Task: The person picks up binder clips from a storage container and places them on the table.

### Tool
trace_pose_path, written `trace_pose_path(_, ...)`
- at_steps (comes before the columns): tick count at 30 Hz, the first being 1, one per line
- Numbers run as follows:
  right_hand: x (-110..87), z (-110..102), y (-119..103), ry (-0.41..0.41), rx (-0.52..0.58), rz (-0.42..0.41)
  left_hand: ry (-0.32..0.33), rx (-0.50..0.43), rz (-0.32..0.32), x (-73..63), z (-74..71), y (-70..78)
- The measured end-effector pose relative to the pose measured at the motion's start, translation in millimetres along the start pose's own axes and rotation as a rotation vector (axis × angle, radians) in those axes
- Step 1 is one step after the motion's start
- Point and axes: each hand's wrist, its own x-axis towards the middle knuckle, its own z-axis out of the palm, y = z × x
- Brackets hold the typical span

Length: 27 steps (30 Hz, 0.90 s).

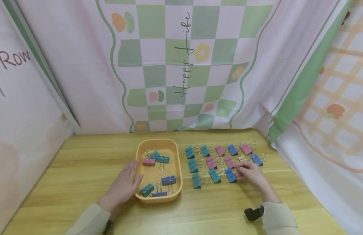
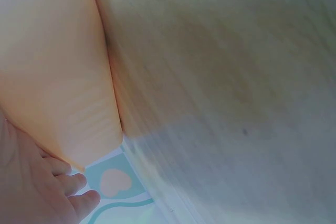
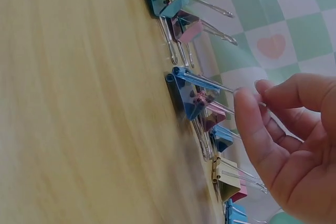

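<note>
My left hand [image 1: 123, 184] lies with extended fingers along the left side of a yellow-orange tray [image 1: 180, 176]; in the left wrist view its fingertips [image 2: 84, 201] show beside the tray wall [image 2: 63, 77]. The tray holds several binder clips, among them a pink binder clip [image 1: 148, 162], a teal one [image 1: 147, 190] and a blue one [image 1: 168, 180]. My right hand [image 1: 252, 176] pinches the wire handle of a blue binder clip [image 1: 230, 175] between thumb and fingers. That clip [image 3: 189, 95] stands on the table at the right end of the front row.
Right of the tray, binder clips stand in three rows, including a teal clip [image 1: 196, 180], a pink clip [image 1: 211, 162], a cream clip [image 1: 242, 158] and a blue clip [image 1: 256, 159]. Printed cloth [image 1: 181, 65] hangs behind the wooden table [image 1: 90, 160].
</note>
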Motion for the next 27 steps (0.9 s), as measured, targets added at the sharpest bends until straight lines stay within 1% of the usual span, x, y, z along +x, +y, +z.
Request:
trace_pose_path(10,-0.1,-2.2,1.7,-0.02,-0.034,-0.005,0.001,0.002,0.002,-0.1,-0.2,0.4)
trace_pose_path(13,-0.2,-4.2,0.5,-0.006,-0.073,-0.017,0.002,0.001,0.003,-0.5,0.0,0.2)
trace_pose_path(16,-1.6,-6.9,-3.7,0.006,-0.12,-0.047,0.002,0.003,0.002,-0.6,0.3,0.1)
trace_pose_path(19,-1.9,-10.1,-9.8,0.025,-0.132,-0.063,0.004,0.005,0.003,-0.5,0.6,0.0)
trace_pose_path(22,0.2,-13.8,-15.8,0.04,-0.124,-0.099,0.005,0.004,0.006,-0.2,0.9,-0.5)
trace_pose_path(23,1.3,-15.0,-17.8,0.038,-0.113,-0.116,0.005,0.002,0.006,-0.3,0.6,-0.3)
trace_pose_path(24,4.0,-17.5,-17.4,0.023,-0.081,-0.16,0.003,0.001,0.005,-0.3,0.6,-0.3)
trace_pose_path(27,6.5,-17.9,-27.7,0.01,-0.07,-0.211,-0.004,-0.003,0.001,-0.1,0.6,-0.5)
